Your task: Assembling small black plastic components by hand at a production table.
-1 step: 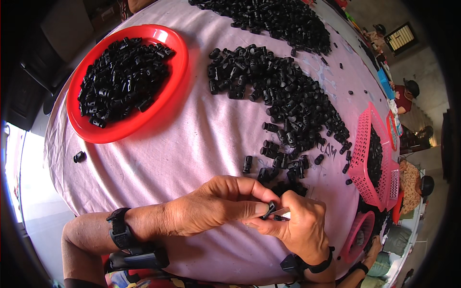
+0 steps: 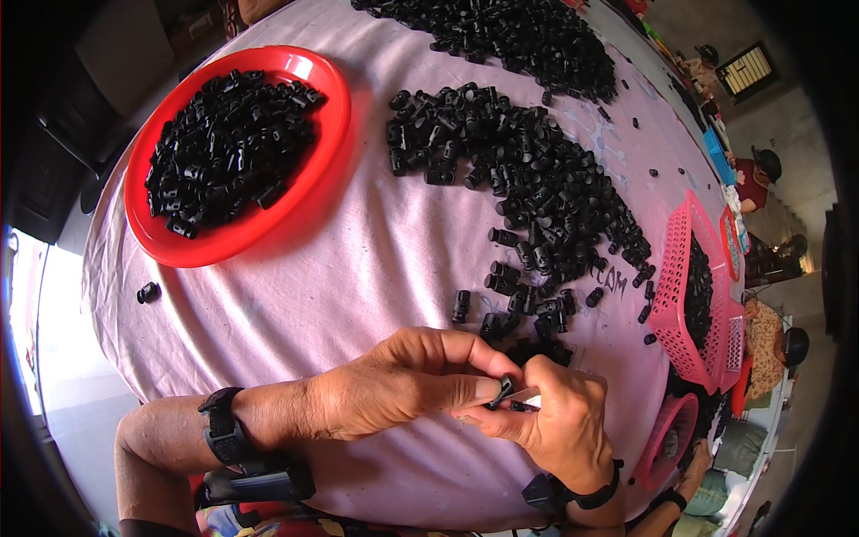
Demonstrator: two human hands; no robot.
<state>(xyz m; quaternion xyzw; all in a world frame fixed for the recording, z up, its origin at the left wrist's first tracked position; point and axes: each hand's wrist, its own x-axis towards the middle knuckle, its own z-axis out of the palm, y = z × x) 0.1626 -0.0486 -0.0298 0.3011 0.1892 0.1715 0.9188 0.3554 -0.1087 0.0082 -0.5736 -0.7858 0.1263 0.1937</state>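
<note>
My left hand and my right hand meet over the near edge of the table. Between their fingertips they pinch one small black plastic part. A thin pale piece shows at my right thumb, touching that part. Both wrists wear black bands. Just beyond my fingers lies a large loose pile of the same black parts on the pale pink cloth.
A round red tray at the far left holds many black parts. A pink mesh basket with more parts stands at the right, and a second pile lies at the far edge. One stray part sits near the left edge. Other people sit at right.
</note>
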